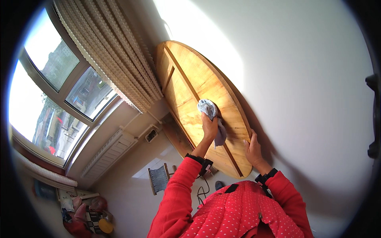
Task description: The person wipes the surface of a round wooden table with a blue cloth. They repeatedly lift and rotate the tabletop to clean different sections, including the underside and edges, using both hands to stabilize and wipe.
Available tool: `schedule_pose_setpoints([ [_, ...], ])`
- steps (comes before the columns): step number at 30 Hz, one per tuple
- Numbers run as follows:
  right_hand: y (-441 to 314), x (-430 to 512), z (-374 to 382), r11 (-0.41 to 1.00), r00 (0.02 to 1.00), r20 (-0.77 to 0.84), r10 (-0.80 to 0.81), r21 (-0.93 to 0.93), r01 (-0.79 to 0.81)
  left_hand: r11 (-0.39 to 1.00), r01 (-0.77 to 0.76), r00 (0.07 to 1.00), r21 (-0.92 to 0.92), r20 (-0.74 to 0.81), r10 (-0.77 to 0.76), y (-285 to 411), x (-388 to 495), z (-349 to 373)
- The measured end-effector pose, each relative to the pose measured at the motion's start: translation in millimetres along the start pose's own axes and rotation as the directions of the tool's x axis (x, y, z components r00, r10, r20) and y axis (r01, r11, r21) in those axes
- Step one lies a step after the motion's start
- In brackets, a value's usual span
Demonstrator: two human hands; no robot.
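A large round wooden tabletop leans on its edge near the wall, its battened underside facing me. My left hand holds a bunched grey-blue cloth against the long wooden batten that crosses the board. Part of the cloth hangs down below the hand. At the board's right edge, low down, my right hand grips the rim, with the fingers partly hidden behind it.
A folding stool with a fabric seat stands on the floor at lower left, near a dark cable. Beneath the window is a white radiator. A curtain hangs beside the board. Bags lie heaped at bottom left.
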State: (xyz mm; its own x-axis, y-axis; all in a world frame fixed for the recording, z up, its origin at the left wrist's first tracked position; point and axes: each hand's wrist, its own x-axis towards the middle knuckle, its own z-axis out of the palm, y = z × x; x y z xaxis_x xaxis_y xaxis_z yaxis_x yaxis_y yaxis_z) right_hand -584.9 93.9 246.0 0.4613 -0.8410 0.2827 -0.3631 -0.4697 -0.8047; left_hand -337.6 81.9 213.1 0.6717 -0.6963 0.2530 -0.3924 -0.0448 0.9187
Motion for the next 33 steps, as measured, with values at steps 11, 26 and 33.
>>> schedule_pose_setpoints([
  [11, 2, 0, 2, 1.0, 1.0, -0.021, -0.01, -0.009, 0.01, 0.974, -0.145, 0.942, 0.175, -0.276, 0.19, 65, 100, -15],
  [26, 0, 0, 0, 0.999, 1.0, -0.006, -0.001, -0.045, 0.001, 0.996, -0.055, 0.998, -0.064, 0.036, 0.057, -21, -33, 11],
  [33, -4, -3, -1, 1.0, 1.0, -0.01, -0.001, 0.011, 0.001, 0.929, -0.363, 0.896, -0.067, -0.299, 0.329, 83, 117, -26],
])
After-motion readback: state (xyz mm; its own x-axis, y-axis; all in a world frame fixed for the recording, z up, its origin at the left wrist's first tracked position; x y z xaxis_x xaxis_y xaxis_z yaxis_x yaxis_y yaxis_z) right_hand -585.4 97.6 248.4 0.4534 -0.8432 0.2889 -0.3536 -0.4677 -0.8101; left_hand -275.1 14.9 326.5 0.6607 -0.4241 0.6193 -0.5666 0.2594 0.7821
